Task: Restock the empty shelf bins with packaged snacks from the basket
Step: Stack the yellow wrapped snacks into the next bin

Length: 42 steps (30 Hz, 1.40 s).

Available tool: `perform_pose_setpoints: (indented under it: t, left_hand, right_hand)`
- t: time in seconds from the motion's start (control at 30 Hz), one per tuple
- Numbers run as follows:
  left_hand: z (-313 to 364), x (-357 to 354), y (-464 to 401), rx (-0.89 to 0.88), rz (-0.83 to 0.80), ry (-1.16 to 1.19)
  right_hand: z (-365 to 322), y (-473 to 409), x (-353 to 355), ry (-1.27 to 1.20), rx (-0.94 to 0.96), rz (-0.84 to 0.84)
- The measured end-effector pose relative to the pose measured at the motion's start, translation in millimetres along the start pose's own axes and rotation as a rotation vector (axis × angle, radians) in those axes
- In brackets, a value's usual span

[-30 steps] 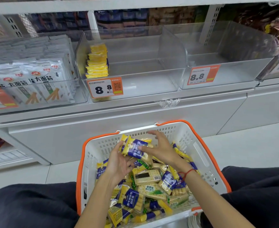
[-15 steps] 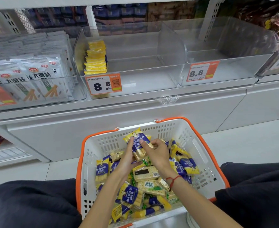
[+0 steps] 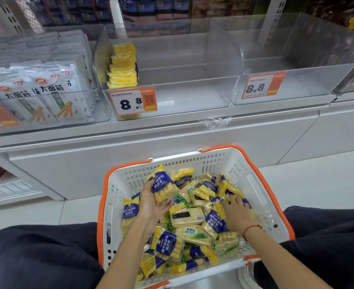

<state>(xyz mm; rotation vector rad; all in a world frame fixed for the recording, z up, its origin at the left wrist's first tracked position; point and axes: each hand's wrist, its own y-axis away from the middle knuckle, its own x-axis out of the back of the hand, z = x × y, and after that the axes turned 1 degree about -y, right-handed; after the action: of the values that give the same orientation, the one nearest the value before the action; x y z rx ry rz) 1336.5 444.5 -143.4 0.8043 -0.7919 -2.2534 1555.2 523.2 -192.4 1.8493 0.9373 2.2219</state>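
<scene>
Left hand (image 3: pixel 151 202) grips a blue-and-yellow snack pack (image 3: pixel 161 185) above the basket (image 3: pixel 253 182); right hand (image 3: pixel 235 211), fingers spread, presses on loose packs. Likely light, crinkly, slippery film over brittle biscuits: best held across the flat faces, gently.

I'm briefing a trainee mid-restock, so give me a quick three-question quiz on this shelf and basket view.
1. True or false: the left hand holds a blue-and-yellow snack pack above the basket.
2. Where is the right hand? A) on the shelf, B) down among the packs in the basket, C) on the price tag.
3. Fill in: the middle bin holds a stack of ____ packs at its left side.

Key: 1 true; 2 B; 3 yellow.
</scene>
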Motion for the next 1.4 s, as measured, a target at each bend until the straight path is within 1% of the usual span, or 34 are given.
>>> perform_pose_setpoints:
  t: [0.1, 0.2, 0.23, 0.3, 0.33, 0.4, 0.43, 0.47, 0.5, 0.53, 0.6, 0.63, 0.73, 0.77, 0.87, 0.97, 1.0, 1.1, 1.13, 1.27, 1.33, 1.4]
  left_hand:
    - [0, -4, 2, -0.009, -0.032, -0.076]
    - [-2, -5, 1, 0.0, -0.023, -0.114]
    - [-3, -5, 2, 0.001, -0.022, -0.111]
    - [-3, -5, 2, -0.005, -0.031, -0.087]
    - [-2, -5, 1, -0.013, -0.033, -0.064]
    - [0, -4, -2, -0.037, -0.023, -0.053]
    - [1, -4, -3, -0.051, -0.005, -0.091]
    - [1, -4, -4, -0.069, 0.01, -0.157]
    - [0, -5, -5, -0.09, 0.019, -0.241]
    - [-1, -6, -5, -0.107, 0.019, -0.319]
    - [-4, -10, -4, -0.121, 0.005, -0.409]
    - [-5, -11, -2, -0.12, -0.008, -0.411]
    - [-5, -11, 1, -0.138, -0.012, -0.345]
    - [-5, -10, 1, -0.138, -0.015, -0.305]
    - [-4, -11, 1, -0.1, -0.007, -0.214]
    - [-3, -16, 3, -0.099, -0.008, -0.226]
    - [-4, -16, 2, -0.096, -0.004, -0.233]
    - [-2, -18, 2, -0.11, -0.007, -0.242]
    - [-3, -18, 1, -0.111, -0.01, -0.249]
    - [-9, -18, 3, -0.133, -0.038, -0.308]
    - [-12, -18, 4, -0.122, -0.084, -0.318]
    - [-13, -16, 5, -0.111, -0.088, -0.296]
  right_hand:
    - [1, 6, -23, 0.021, 0.05, 0.198]
    - [11, -3, -22, -0.075, 0.111, 0.228]
    - [13, -7, -17, -0.19, 0.126, 0.241]
    - [9, -10, 2, -0.581, 0.137, 0.243]
    - [4, -11, 13, -0.803, 0.135, 0.212]
    - [-12, -7, 41, -1.18, 0.144, 0.08]
    - [-21, -3, 54, -1.329, 0.16, 0.015]
    - [-32, 2, 65, -1.43, 0.181, -0.014]
    - [-42, 10, 75, -1.46, 0.211, 0.005]
    - [-53, 16, 82, -1.449, 0.24, 0.06]
    - [-73, 26, 90, -1.368, 0.278, 0.155]
    - [-81, 31, 93, -1.346, 0.296, 0.144]
    - [-91, 34, 95, -1.392, 0.304, -0.014]
    - [-90, 34, 96, -1.391, 0.311, -0.032]
    - [-82, 30, 95, -1.277, 0.264, 0.004]
    - [-73, 30, 97, -1.193, 0.206, 0.049]
    - [-71, 28, 96, -1.214, 0.19, 0.071]
    - [-69, 28, 95, -1.404, 0.113, 0.137]
    - [-70, 28, 95, -1.433, 0.096, 0.162]
    - [-77, 28, 88, -1.385, 0.099, 0.254]
    - [-84, 27, 84, -1.361, 0.132, 0.24]
    - [-88, 27, 82, -1.339, 0.162, 0.189]
